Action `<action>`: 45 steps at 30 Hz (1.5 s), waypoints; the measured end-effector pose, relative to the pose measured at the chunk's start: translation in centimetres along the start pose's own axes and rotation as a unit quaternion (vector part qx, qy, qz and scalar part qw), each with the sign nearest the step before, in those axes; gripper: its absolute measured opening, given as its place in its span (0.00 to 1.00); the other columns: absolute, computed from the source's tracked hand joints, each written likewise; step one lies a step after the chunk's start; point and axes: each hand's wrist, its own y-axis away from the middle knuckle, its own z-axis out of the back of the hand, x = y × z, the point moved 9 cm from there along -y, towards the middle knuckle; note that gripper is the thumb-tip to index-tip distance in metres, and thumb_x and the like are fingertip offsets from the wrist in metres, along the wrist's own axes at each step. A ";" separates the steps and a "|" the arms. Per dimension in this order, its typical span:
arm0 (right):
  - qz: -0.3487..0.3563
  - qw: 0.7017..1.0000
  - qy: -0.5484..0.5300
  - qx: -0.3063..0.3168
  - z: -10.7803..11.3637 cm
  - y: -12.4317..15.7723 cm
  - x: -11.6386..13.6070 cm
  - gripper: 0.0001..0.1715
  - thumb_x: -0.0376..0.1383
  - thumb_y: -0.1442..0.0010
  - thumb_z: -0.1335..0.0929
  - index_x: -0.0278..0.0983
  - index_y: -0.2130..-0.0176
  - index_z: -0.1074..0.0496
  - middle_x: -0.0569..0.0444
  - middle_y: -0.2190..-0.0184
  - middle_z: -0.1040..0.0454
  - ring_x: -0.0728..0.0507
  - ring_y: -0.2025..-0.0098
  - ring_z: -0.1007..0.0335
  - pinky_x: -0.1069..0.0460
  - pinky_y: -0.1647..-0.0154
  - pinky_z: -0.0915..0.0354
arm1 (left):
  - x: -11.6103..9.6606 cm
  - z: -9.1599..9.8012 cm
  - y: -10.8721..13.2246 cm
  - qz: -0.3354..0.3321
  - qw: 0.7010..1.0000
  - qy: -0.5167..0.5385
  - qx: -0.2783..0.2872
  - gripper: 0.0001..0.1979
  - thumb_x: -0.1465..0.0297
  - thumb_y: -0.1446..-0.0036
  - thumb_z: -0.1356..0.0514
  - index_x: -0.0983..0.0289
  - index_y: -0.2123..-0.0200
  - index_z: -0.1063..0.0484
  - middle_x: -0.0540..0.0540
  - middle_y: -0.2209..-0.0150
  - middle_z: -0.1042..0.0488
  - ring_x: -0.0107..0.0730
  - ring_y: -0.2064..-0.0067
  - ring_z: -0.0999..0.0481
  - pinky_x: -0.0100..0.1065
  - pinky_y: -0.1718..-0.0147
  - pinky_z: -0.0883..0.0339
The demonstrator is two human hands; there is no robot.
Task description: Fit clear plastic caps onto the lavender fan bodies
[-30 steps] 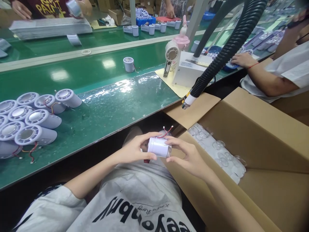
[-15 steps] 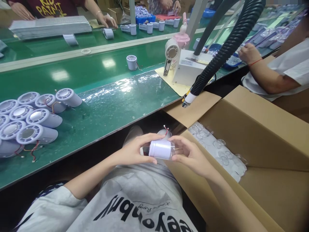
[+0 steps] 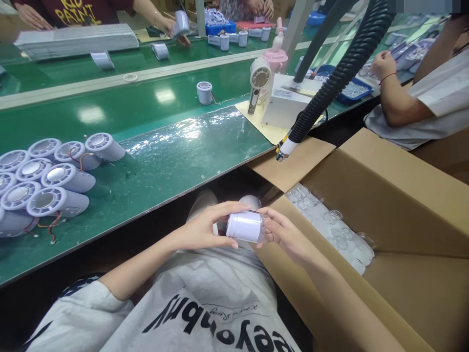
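Observation:
A lilac cylinder [image 3: 244,227] with a clear plastic cover lies sideways between my hands, above my lap. My left hand [image 3: 207,227] curves around its left end, thumb below and fingers above. At the right end my right hand [image 3: 284,232] is closed on the clear plastic edge, its fingertips bunched there. Just behind, a pale rounded object [image 3: 250,201] is partly hidden by my hands. On the bench to the left stand several similar lilac cylinders [image 3: 68,178] with vented ring tops and thin red wires.
An open cardboard box [image 3: 399,205] on my right holds clear plastic pieces [image 3: 339,234]. A black corrugated hose [image 3: 326,102] hangs over the bench edge. One cylinder [image 3: 205,94] sits on the green belt [image 3: 139,98]. Co-workers' hands are across the belt and at right.
My right hand's fingers have closed in on the clear end; the red and white wires above it no longer show. The belt cylinder moved slightly right. A co-worker opposite has lifted a lilac piece.

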 end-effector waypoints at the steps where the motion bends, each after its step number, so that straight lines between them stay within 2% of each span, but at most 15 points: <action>1: -0.011 1.000 -0.012 0.004 -0.2 0.0 -0.2 0.24 0.53 0.42 0.30 0.37 0.59 0.33 0.54 0.69 0.26 0.48 0.71 0.26 0.53 0.70 0.26 | -0.1 0.0 0.0 -0.004 1.000 -0.002 0.000 0.38 0.67 0.54 0.29 0.56 0.39 0.36 0.62 0.40 0.33 0.49 0.39 0.33 0.47 0.42 0.36; 9: -0.076 0.994 -0.077 0.013 -1.3 -0.1 -1.6 0.29 0.58 0.40 0.35 0.34 0.64 0.32 0.52 0.76 0.24 0.49 0.78 0.26 0.59 0.79 0.30 | 0.0 -0.2 0.0 -0.018 1.000 0.010 0.006 0.38 0.69 0.54 0.29 0.55 0.40 0.35 0.60 0.39 0.34 0.47 0.36 0.37 0.48 0.40 0.39; 14: -0.149 0.982 -0.116 0.031 -2.0 0.0 -2.7 0.35 0.57 0.33 0.44 0.30 0.63 0.28 0.49 0.78 0.24 0.50 0.81 0.27 0.60 0.81 0.31 | -0.1 -0.1 0.0 -0.025 1.000 -0.001 0.002 0.38 0.68 0.54 0.29 0.55 0.40 0.36 0.60 0.38 0.34 0.48 0.36 0.38 0.48 0.39 0.40; 19: -0.177 0.979 -0.093 0.045 -2.1 0.0 -3.7 0.41 0.60 0.34 0.50 0.30 0.60 0.29 0.51 0.80 0.27 0.49 0.82 0.29 0.60 0.84 0.33 | 0.1 -0.4 0.1 0.045 0.999 0.025 -0.002 0.32 0.67 0.51 0.31 0.57 0.42 0.35 0.60 0.44 0.32 0.44 0.43 0.31 0.43 0.45 0.33; 21: -0.108 0.992 -0.033 0.048 -1.7 -0.2 -2.9 0.43 0.64 0.37 0.49 0.32 0.56 0.31 0.49 0.76 0.26 0.47 0.79 0.27 0.56 0.80 0.30 | 0.5 -0.4 0.3 0.090 0.994 0.066 -0.011 0.31 0.67 0.49 0.32 0.57 0.42 0.36 0.59 0.45 0.33 0.41 0.46 0.29 0.39 0.50 0.29; 23: 0.032 0.996 0.085 0.014 -0.7 -0.2 -0.6 0.41 0.65 0.41 0.41 0.35 0.47 0.36 0.43 0.60 0.24 0.41 0.65 0.22 0.48 0.65 0.24 | 0.8 -0.5 0.5 0.123 0.986 0.108 -0.019 0.32 0.67 0.49 0.32 0.56 0.41 0.37 0.59 0.44 0.33 0.39 0.48 0.28 0.37 0.52 0.28; 25: 0.192 0.952 0.238 -0.018 -0.5 0.8 2.2 0.38 0.56 0.43 0.32 0.43 0.40 0.41 0.43 0.41 0.35 0.36 0.45 0.31 0.40 0.46 0.31 | 1.1 -0.8 0.7 0.145 0.978 0.150 -0.015 0.32 0.67 0.47 0.33 0.56 0.40 0.39 0.58 0.45 0.32 0.37 0.51 0.26 0.35 0.55 0.28; 27: 0.292 0.890 0.349 -0.005 -1.4 2.0 3.6 0.31 0.43 0.40 0.29 0.48 0.40 0.39 0.48 0.34 0.45 0.36 0.36 0.43 0.37 0.37 0.41 | 1.3 -1.1 0.9 0.163 0.971 0.177 0.002 0.32 0.66 0.45 0.35 0.55 0.38 0.42 0.58 0.47 0.30 0.35 0.56 0.24 0.35 0.59 0.27; 28: 0.310 0.876 0.369 0.008 -1.7 2.3 3.8 0.29 0.39 0.39 0.30 0.48 0.41 0.37 0.49 0.34 0.44 0.36 0.35 0.44 0.37 0.37 0.41 | 1.4 -1.1 0.9 0.167 0.971 0.171 0.005 0.33 0.65 0.45 0.36 0.55 0.37 0.42 0.59 0.47 0.29 0.35 0.57 0.23 0.35 0.59 0.27; 29: 0.305 0.880 0.363 0.018 -1.8 2.3 3.7 0.28 0.37 0.39 0.30 0.49 0.41 0.36 0.50 0.35 0.41 0.37 0.36 0.41 0.38 0.38 0.39 | 1.4 -1.0 0.9 0.165 0.974 0.154 0.006 0.34 0.65 0.45 0.36 0.55 0.37 0.43 0.59 0.45 0.30 0.37 0.55 0.23 0.36 0.58 0.27; 32: 0.215 0.951 0.221 0.011 -0.8 1.5 2.4 0.34 0.39 0.41 0.28 0.49 0.39 0.38 0.49 0.41 0.33 0.38 0.45 0.31 0.42 0.46 0.30 | 1.0 -0.7 0.6 0.133 0.984 0.117 0.008 0.37 0.67 0.48 0.33 0.54 0.36 0.42 0.59 0.37 0.38 0.43 0.42 0.30 0.41 0.45 0.33; 34: 0.165 0.979 0.119 0.012 -0.6 1.2 1.5 0.33 0.42 0.42 0.27 0.49 0.40 0.36 0.50 0.44 0.29 0.39 0.49 0.27 0.44 0.50 0.27 | 1.0 -1.0 0.6 0.123 0.981 0.148 0.022 0.39 0.70 0.49 0.32 0.52 0.36 0.43 0.58 0.35 0.41 0.44 0.39 0.33 0.42 0.41 0.37; 36: 0.138 0.987 0.082 0.016 -0.7 1.1 1.0 0.33 0.44 0.44 0.26 0.48 0.42 0.34 0.50 0.48 0.27 0.40 0.53 0.25 0.46 0.53 0.26 | 1.5 -1.3 0.7 0.136 0.973 0.185 0.031 0.39 0.70 0.48 0.33 0.52 0.35 0.44 0.58 0.36 0.38 0.43 0.40 0.32 0.44 0.42 0.36; 40: 0.098 0.990 0.099 0.000 -0.7 1.3 0.5 0.33 0.41 0.48 0.24 0.47 0.44 0.30 0.53 0.57 0.22 0.44 0.64 0.24 0.47 0.61 0.24 | 2.5 -1.8 1.2 0.170 0.957 0.231 0.037 0.40 0.71 0.49 0.32 0.53 0.35 0.44 0.57 0.42 0.31 0.42 0.43 0.28 0.43 0.45 0.33; 45: 0.086 0.992 0.091 -0.001 -0.7 1.5 0.6 0.32 0.39 0.49 0.23 0.47 0.45 0.29 0.54 0.57 0.22 0.43 0.62 0.24 0.48 0.60 0.25 | 2.9 -2.0 1.3 0.191 0.947 0.252 0.053 0.41 0.71 0.50 0.31 0.52 0.35 0.43 0.58 0.44 0.27 0.41 0.47 0.24 0.41 0.48 0.30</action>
